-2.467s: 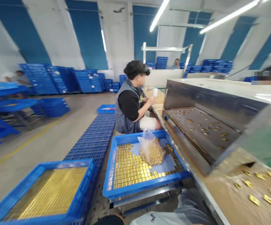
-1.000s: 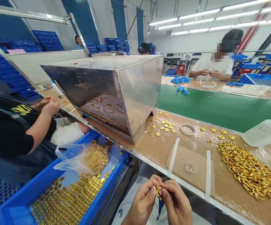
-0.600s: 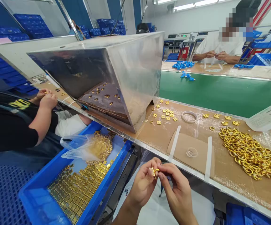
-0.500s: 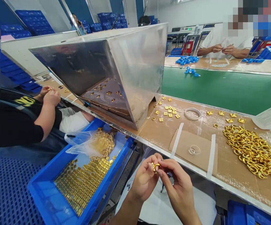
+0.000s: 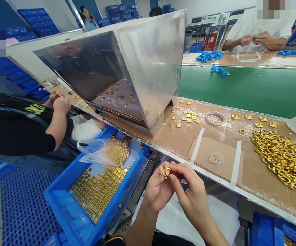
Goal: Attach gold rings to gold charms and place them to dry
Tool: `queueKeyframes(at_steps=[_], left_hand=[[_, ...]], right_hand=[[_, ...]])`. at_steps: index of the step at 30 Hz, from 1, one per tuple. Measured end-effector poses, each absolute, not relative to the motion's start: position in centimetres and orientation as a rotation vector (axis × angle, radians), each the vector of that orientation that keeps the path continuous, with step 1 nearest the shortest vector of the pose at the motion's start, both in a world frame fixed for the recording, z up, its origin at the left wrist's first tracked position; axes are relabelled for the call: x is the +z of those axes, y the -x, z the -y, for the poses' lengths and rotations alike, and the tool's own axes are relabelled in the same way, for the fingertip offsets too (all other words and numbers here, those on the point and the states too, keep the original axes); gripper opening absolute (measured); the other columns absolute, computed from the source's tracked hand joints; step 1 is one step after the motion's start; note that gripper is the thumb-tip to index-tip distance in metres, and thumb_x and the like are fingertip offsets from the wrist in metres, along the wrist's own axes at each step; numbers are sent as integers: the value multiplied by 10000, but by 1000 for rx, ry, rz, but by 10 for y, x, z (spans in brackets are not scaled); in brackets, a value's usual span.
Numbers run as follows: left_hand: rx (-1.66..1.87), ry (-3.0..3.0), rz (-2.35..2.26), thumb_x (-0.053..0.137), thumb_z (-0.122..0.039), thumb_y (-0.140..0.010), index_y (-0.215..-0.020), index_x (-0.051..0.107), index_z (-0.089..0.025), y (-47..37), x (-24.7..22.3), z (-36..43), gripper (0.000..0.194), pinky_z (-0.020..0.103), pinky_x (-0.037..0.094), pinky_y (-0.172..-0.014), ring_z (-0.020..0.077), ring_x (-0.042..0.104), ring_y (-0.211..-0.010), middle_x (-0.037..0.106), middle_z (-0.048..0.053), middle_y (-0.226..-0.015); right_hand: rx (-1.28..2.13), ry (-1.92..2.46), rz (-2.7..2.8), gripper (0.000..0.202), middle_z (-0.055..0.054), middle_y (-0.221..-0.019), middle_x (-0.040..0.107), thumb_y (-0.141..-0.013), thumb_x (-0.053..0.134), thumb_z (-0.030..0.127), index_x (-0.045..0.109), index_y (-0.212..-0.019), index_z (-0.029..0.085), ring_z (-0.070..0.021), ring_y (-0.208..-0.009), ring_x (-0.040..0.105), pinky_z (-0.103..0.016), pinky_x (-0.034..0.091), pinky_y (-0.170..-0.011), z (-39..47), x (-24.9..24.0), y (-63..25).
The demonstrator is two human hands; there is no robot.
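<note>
Just off the bench's front edge, my left hand (image 5: 158, 191) and my right hand (image 5: 190, 186) meet over a small gold ring (image 5: 166, 172) with a squarish top. Left fingertips pinch its top side, while my right thumb and fingers are closed at its band; the fingers partly hide the ring. A flat cardboard piece (image 5: 206, 165), taped down with white strips, lies beyond my hands and bears a small clear round dish (image 5: 216, 158). To the right is a heap of gold rings (image 5: 282, 159). Small gold square pieces (image 5: 189, 116) are scattered behind the cardboard.
A metal hood (image 5: 150, 68) stands on the bench at left centre. Below it, a blue crate (image 5: 61, 201) holds rows of gold squares and a plastic bag (image 5: 99, 150). A roll of tape (image 5: 215, 118) lies before the green belt (image 5: 242, 82). Co-workers sit left and across.
The gold ring has turned in my fingers, its band opening now showing more. My hands stay together around it. The camera view has shifted slightly.
</note>
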State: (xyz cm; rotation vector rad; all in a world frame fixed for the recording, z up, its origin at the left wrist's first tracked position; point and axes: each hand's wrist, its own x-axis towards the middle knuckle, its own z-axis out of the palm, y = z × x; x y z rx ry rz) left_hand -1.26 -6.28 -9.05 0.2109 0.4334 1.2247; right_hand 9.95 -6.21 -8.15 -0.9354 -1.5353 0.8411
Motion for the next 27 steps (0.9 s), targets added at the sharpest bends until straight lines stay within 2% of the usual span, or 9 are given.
queueKeyframes(at_steps=[8, 16, 22, 27], left_hand=[[1240, -139, -397, 877, -289, -782, -698, 590, -157, 15, -88, 62, 326, 257, 450, -882, 112, 534, -764, 509, -31, -762], [1286, -102, -393, 907, -223, -734, -692, 634, -147, 17, -88, 65, 286, 212, 469, -787, 94, 547, -727, 547, -27, -751], [1283, -106, -413, 915, -231, -723, -703, 650, -157, 15, -85, 63, 276, 256, 495, -877, 107, 577, -752, 564, -32, -743], [1282, -113, -491, 873, -351, -781, -716, 653, -174, 14, -87, 63, 289, 314, 493, -926, 147, 611, -826, 608, -20, -778]], right_hand=[[832, 913, 1544, 180, -51, -926, 702, -979, 592, 134, 712, -1065, 238, -184, -823, 685, -267, 565, -683, 61, -81, -96], [901, 871, 1544, 138, -20, -843, 691, -967, 611, 127, 705, -948, 227, -158, -737, 653, -244, 533, -645, 53, -77, -97], [905, 877, 1529, 134, -16, -850, 703, -958, 628, 125, 720, -951, 223, -148, -746, 657, -231, 536, -660, 51, -76, -98], [934, 933, 1497, 106, -13, -869, 746, -960, 647, 155, 728, -958, 224, -145, -755, 689, -221, 538, -649, 52, -81, -99]])
